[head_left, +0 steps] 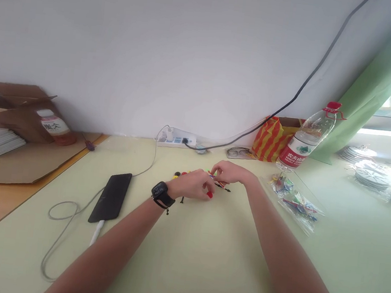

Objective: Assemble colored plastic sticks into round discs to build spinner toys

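Observation:
My left hand (pixel 194 184), with a black watch (pixel 162 194) on its wrist, rests low over several small coloured plastic parts. Its fingers are curled, and a small round red piece (pixel 209 194) shows at their tips; whether anything else is inside is hidden. Close beside it, my right hand (pixel 229 172) bends down with thumb and fingers drawn together over small coloured pieces. What those fingers pinch is too small to make out. A thin black piece (pixel 228 189) lies under the right hand, and a short black piece (pixel 182 200) is below the left wrist. Yellow, black and red parts peek out behind the left hand.
A phone (pixel 111 198) on a cable lies to the left, near a cardboard box (pixel 19 107) and a small bottle (pixel 56 126). Along the wall are a power strip (pixel 177 139), glasses (pixel 239 152), a striped bag (pixel 270 138) and a water bottle (pixel 305 140). Plastic packets (pixel 297 202) lie right.

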`<state>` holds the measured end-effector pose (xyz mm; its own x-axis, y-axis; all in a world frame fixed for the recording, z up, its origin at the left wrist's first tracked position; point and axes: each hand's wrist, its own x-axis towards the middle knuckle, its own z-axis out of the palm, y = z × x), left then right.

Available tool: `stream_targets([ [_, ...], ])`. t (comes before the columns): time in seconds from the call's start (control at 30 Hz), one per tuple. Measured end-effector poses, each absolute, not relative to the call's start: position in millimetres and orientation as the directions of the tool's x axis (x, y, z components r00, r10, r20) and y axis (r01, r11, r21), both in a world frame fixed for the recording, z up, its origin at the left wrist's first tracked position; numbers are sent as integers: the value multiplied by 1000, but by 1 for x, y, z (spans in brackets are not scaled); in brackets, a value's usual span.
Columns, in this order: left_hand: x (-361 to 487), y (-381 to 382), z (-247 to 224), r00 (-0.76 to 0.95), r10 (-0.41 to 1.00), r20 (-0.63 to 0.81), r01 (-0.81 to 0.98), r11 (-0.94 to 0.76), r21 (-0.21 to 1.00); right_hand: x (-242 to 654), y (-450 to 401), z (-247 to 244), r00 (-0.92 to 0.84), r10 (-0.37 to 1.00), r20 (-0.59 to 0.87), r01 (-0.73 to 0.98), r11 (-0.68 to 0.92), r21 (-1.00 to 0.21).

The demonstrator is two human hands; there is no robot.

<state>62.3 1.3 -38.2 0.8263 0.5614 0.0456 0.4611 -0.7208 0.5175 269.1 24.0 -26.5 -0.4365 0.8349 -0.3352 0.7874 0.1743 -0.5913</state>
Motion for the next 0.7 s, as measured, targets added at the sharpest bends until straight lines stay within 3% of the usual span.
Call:
stream_targets([
  [0.1,61,3,-40,836,548,-19,484,-721,496,269,27,-32,-390,879,-275,819,194,-541],
  [0.27,56,8,-38,805,591,56,509,-735,448,269,34,-43,-267,951,-154,854,159,-496],
  [0.47,49,16,-45,742,656,136,563,-721,402,263,36,-59,-232,951,-202,879,117,-462],
  [0.7,47,24,-53,762,640,100,551,-722,419,264,36,-51,-245,912,-329,876,63,-478],
])
